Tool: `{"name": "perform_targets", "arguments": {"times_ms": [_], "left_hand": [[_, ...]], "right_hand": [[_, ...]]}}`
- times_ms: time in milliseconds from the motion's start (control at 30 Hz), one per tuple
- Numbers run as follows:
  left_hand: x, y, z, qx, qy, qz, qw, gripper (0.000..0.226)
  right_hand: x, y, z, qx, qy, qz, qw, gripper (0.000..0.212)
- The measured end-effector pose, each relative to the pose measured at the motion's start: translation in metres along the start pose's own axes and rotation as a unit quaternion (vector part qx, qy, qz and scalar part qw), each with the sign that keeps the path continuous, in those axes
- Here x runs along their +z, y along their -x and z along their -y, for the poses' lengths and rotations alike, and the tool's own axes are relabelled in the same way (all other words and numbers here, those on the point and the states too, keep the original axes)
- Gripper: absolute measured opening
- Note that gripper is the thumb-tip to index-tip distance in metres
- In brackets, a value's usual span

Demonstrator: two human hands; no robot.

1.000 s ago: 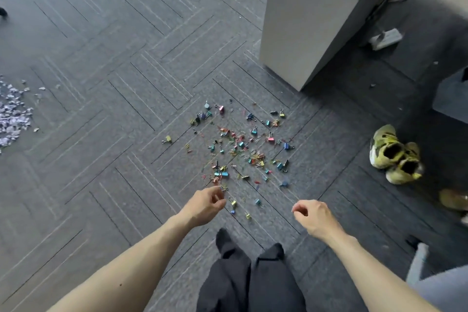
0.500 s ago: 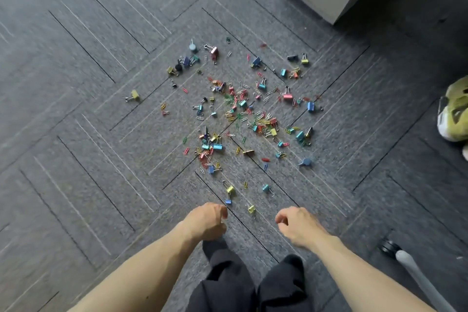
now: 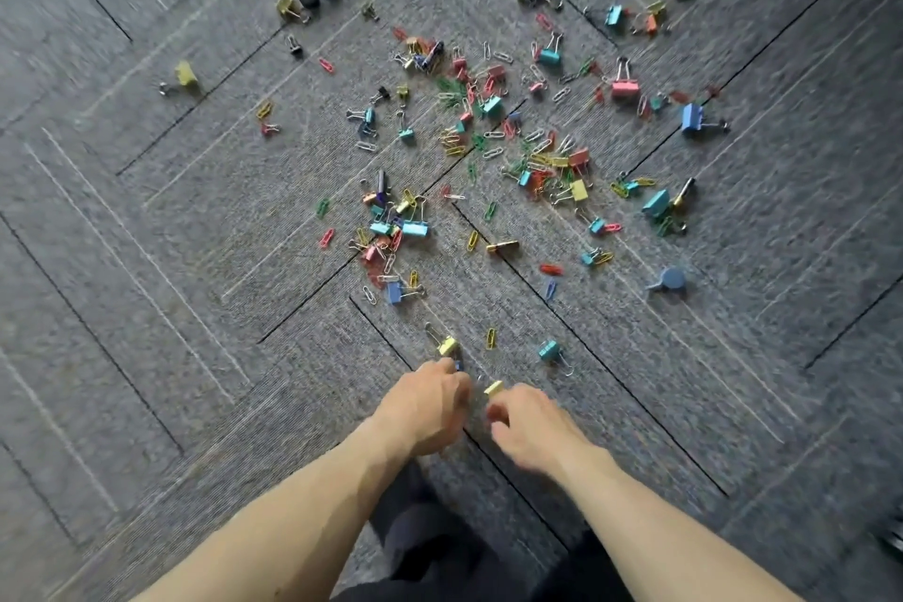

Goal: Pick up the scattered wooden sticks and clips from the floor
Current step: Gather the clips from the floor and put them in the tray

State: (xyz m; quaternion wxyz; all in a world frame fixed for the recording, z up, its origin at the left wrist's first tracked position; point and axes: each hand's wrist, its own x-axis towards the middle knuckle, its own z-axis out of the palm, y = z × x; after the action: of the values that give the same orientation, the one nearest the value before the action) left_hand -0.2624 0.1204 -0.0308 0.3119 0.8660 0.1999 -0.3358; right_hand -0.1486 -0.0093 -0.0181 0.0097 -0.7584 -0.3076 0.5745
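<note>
Clips [image 3: 414, 228] lying scattered, many-coloured, over the grey carpet [image 3: 146, 259], thickest just beyond both hands. Reaching down at the near edge of the scatter: left hand [image 3: 430, 406] with fingers curling under, right by a small blue clip [image 3: 458, 364]; right hand [image 3: 532, 420] with fingers curling too, just beside a yellow clip [image 3: 493, 388]. Blurring too much for telling whether either is pinching anything.

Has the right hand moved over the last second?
Yes. The right hand moved forward and left, up to the small yellow clip.
</note>
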Motion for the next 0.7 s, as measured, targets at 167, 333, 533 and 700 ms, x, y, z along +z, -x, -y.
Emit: {"name": "perform_targets", "arguments": {"times_ms": [167,333,533,700], "left_hand": [[-0.023,-0.025,-0.005,0.046,-0.025,-0.058,0.997,0.038],[-0.060,-0.061,-0.004,0.081,-0.071,-0.127,0.986,0.045],[-0.050,-0.083,-0.007,0.237,-0.230,-0.103,0.938,0.077],[-0.033,-0.113,-0.015,0.317,-0.273,-0.038,0.907,0.065]], "right_hand": [[-0.035,-0.023,0.006,-0.061,0.019,-0.076,0.995,0.030],[-0.087,-0.040,-0.004,-0.112,0.026,-0.141,0.983,0.052],[-0.146,-0.039,-0.066,-0.089,0.065,-0.299,0.948,0.036],[-0.149,-0.030,-0.127,0.046,0.109,-0.309,0.944,0.052]]}}
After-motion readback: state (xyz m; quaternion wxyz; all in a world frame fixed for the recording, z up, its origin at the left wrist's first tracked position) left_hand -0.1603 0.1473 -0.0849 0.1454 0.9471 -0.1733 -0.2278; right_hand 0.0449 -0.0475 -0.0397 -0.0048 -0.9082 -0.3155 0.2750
